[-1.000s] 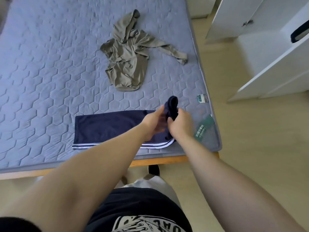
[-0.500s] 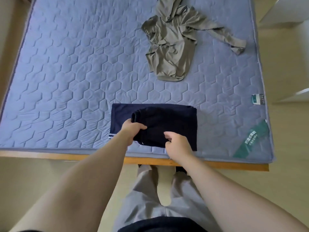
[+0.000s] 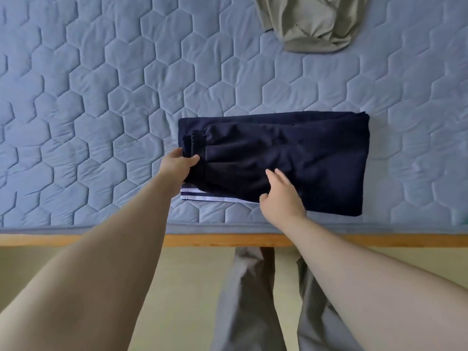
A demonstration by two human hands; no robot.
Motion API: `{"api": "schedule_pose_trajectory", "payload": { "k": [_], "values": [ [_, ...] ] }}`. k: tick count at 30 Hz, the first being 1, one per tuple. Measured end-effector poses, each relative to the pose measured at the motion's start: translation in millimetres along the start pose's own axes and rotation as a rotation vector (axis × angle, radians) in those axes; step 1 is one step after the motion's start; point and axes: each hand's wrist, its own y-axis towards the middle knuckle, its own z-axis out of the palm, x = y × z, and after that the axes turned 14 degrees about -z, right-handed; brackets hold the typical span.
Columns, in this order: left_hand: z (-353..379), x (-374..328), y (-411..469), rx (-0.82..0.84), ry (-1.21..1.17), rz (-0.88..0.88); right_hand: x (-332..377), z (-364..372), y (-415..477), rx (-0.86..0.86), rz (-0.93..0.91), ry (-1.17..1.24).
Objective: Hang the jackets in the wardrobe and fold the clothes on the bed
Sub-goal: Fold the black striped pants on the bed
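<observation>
Quilted blue bed (image 3: 101, 97) carried the folded navy garment (image 3: 304, 160) near its front edge. The left hand (image 3: 177, 165) pinched its left end (apparently the waistband); the right hand (image 3: 281, 193) lay flat, fingers straight, on the cloth. An uneven pull could skew the layers.

A single view is provided, taken from a wide-angle camera worn on the head. The scene is looked down on steeply from above the near edge of the bed (image 3: 76, 97), and the lens is faced forward across it. The folded navy garment (image 3: 304, 153) is caught at close range near the middle of the frame. The olive jacket (image 3: 311, 24) is cut off by the top edge. The wooden bed rail (image 3: 76, 240), the floor (image 3: 190, 287) and the wearer's trouser legs (image 3: 243, 300) are taken in below.
</observation>
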Motion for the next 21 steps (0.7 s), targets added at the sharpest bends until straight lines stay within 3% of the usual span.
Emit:
{"api": "schedule_pose_trajectory", "payload": {
  "k": [3, 7, 16, 21],
  "values": [
    [1, 5, 20, -0.05, -0.008, 0.025, -10, 14, 7, -0.003, -0.038, -0.095],
    [6, 8, 36, -0.237, 0.126, 0.079, -15, 29, 13, -0.006, -0.126, -0.197],
    [4, 2, 43, -0.097, 0.065, -0.05, -37, 25, 28, 0.087, -0.239, -0.298],
    [-3, -7, 44, -0.016, 0.018, -0.128, -49, 15, 32, -0.219, -0.2, -0.129]
  ]
}}
